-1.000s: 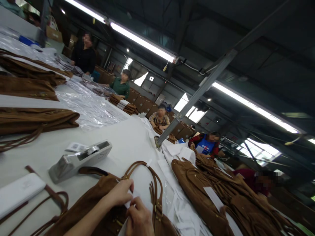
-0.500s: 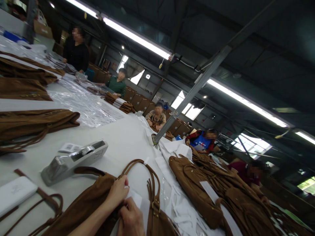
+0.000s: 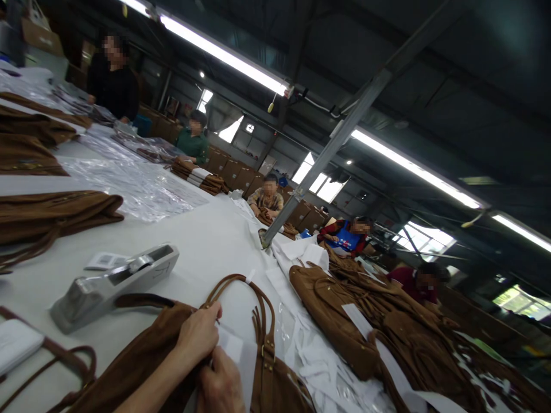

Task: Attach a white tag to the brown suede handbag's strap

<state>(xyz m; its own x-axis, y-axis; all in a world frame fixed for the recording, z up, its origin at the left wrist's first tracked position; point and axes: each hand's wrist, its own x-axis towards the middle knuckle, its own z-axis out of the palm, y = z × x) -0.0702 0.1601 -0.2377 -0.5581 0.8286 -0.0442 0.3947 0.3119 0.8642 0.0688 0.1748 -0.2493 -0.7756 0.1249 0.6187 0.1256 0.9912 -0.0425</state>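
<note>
At six o'clock, nearest the camera, the person's left hand [image 3: 198,337] presses on the mouth of a brown suede bag [image 3: 142,358], fingers curled and pinching a white paper slip [image 3: 236,351] against it, while the right hand [image 3: 220,387] closes on the slip's lower part, its fingertips partly cut off by the picture's edge. The slip seems only half seated, so the work on this bag looks begun rather than finished. Toward nine o'clock a grey tape dispenser [image 3: 114,282] lies on the white table [image 3: 215,241], near the bag's handles [image 3: 253,292]. At three o'clock more brown bags [image 3: 340,321] with paper slips lie piled. Farther off, around twelve o'clock, other people [image 3: 267,198] sit along the table.
</note>
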